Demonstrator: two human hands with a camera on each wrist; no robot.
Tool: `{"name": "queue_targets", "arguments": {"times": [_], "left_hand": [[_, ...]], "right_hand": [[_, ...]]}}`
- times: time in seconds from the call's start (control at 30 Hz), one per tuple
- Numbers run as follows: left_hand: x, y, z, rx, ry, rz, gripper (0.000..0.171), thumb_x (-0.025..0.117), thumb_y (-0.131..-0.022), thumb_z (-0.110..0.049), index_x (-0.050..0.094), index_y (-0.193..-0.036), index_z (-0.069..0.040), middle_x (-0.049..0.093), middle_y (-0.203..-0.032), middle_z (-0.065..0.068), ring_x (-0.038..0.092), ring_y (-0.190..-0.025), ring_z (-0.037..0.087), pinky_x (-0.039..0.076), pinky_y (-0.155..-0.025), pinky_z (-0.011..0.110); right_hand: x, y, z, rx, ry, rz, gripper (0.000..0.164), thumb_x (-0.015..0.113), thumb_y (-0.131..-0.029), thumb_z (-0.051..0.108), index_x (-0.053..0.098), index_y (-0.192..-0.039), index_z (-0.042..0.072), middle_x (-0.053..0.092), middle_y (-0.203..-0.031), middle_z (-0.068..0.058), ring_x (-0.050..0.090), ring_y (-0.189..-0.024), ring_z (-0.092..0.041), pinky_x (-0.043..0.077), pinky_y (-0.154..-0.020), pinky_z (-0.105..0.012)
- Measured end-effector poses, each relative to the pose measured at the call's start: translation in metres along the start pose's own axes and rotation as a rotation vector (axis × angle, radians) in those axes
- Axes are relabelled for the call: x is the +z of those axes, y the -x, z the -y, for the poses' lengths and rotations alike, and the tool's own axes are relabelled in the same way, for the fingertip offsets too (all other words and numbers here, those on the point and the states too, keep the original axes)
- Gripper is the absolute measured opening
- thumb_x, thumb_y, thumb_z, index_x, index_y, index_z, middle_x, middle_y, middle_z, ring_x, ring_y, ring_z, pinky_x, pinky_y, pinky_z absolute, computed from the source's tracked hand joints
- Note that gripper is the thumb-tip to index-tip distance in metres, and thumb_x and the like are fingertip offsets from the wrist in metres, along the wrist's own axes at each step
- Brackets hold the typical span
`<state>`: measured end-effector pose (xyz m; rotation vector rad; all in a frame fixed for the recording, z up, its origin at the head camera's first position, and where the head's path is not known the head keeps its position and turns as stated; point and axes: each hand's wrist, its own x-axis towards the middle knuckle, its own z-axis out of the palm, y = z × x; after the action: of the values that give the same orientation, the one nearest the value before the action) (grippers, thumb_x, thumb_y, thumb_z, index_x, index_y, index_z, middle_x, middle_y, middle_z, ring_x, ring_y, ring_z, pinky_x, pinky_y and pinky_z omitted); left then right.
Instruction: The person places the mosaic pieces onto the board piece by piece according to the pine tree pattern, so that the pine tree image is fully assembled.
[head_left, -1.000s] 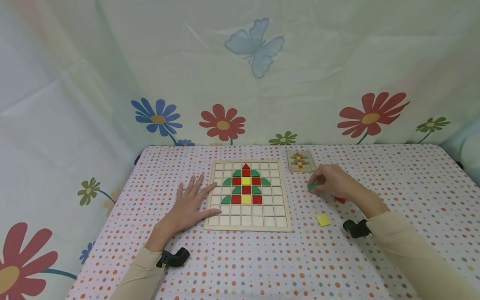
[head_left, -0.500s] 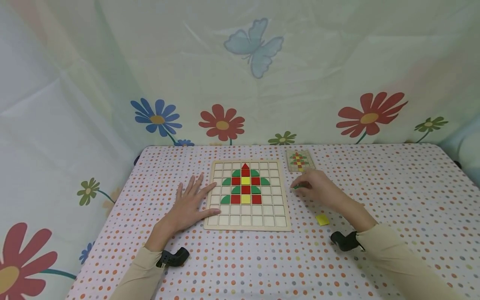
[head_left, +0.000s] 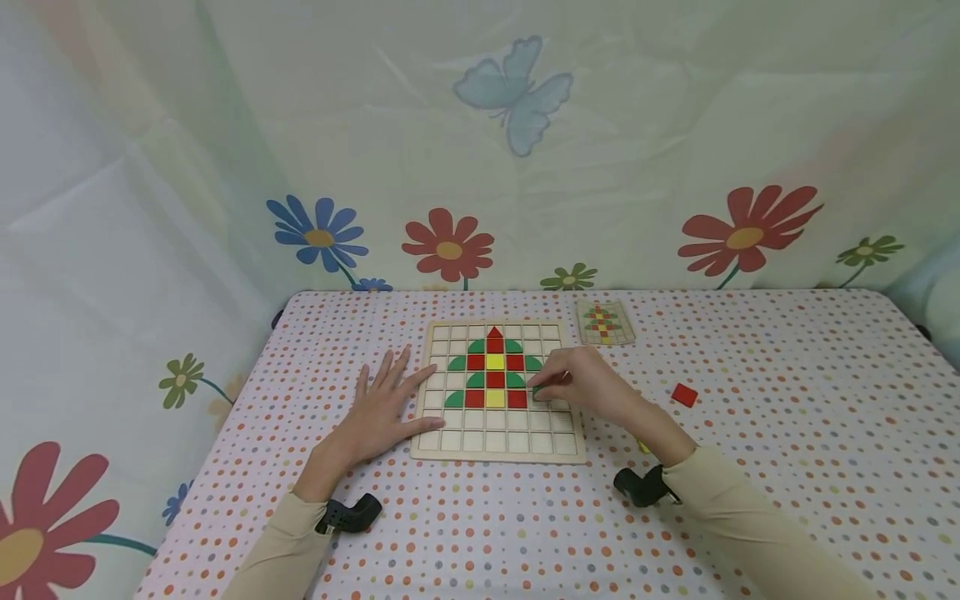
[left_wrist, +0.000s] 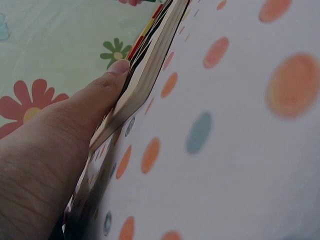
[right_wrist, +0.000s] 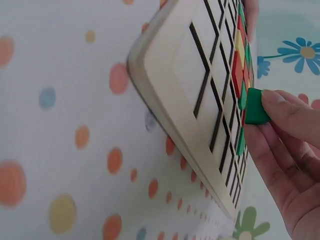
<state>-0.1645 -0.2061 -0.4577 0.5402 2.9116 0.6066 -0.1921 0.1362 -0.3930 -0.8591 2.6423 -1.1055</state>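
A wooden grid board (head_left: 497,452) lies on the dotted cloth, its squares partly filled with red, yellow and green tiles forming a tree shape. Over its right half, my right hand (head_left: 581,383) pinches a green tile (right_wrist: 256,106) between thumb and fingers, right beside the red square (head_left: 517,399) at the end of the lowest filled row. My left hand (head_left: 375,417) lies with fingers spread at the board's left side. Its thumb (left_wrist: 107,85) rests on the board's edge in the left wrist view.
A small pattern card (head_left: 604,323) showing the same kind of tree lies behind the board on the right. A loose red tile (head_left: 684,395) sits farther right. A yellow tile (head_left: 643,447) shows partly from under my right forearm.
My right hand has carried the green tile leftward from the loose pieces to over the board. The red tile is uncovered and the yellow one mostly covered. My left hand stays put.
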Motion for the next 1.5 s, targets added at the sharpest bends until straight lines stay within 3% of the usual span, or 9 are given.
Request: {"name": "queue_targets", "arguments": {"times": [0.37,0.7,1.1,1.5], "left_hand": [[-0.001,-0.001,-0.002,-0.001,-0.003,-0.003,0.09,0.067,-0.092,-0.065,0.035,-0.165,-0.025,0.003,-0.176,0.013,-0.005,-0.161,0.039,-0.007,-0.122,0.069],[-0.002,-0.001,-0.003,-0.007,0.008,0.001,0.089,0.067,-0.092,-0.065,0.035,-0.165,-0.025,0.004,-0.176,0.014,-0.006,-0.161,0.039,-0.007,-0.123,0.068],[-0.001,-0.001,-0.003,-0.004,0.014,0.003,0.09,0.066,-0.092,-0.066,0.035,-0.165,-0.025,0.003,-0.176,0.013,-0.006,-0.161,0.039,-0.007,-0.123,0.068],[-0.002,0.0,-0.003,-0.001,0.011,-0.006,0.09,0.067,-0.092,-0.065,0.036,-0.165,-0.024,0.004,-0.176,0.014,-0.005,-0.161,0.04,-0.007,-0.123,0.069]], "right_hand": [[0.01,-0.002,-0.003,0.003,-0.004,-0.009,0.011,0.082,-0.086,-0.005,0.081,-0.096,0.001,0.078,-0.092,-0.005,0.067,-0.079,-0.012,0.057,-0.069,-0.025],[0.011,-0.003,0.004,0.066,0.064,-0.004,0.011,0.081,-0.086,-0.007,0.082,-0.094,0.0,0.076,-0.091,-0.007,0.067,-0.08,-0.014,0.057,-0.069,-0.026],[0.014,-0.011,0.015,0.145,0.205,0.088,0.011,0.078,-0.089,-0.007,0.082,-0.098,-0.002,0.074,-0.096,-0.009,0.07,-0.092,-0.022,0.061,-0.078,-0.031],[0.02,-0.013,0.021,0.136,0.272,0.07,0.012,0.076,-0.088,-0.012,0.082,-0.096,-0.005,0.077,-0.1,-0.014,0.073,-0.101,-0.029,0.063,-0.082,-0.034]]}}
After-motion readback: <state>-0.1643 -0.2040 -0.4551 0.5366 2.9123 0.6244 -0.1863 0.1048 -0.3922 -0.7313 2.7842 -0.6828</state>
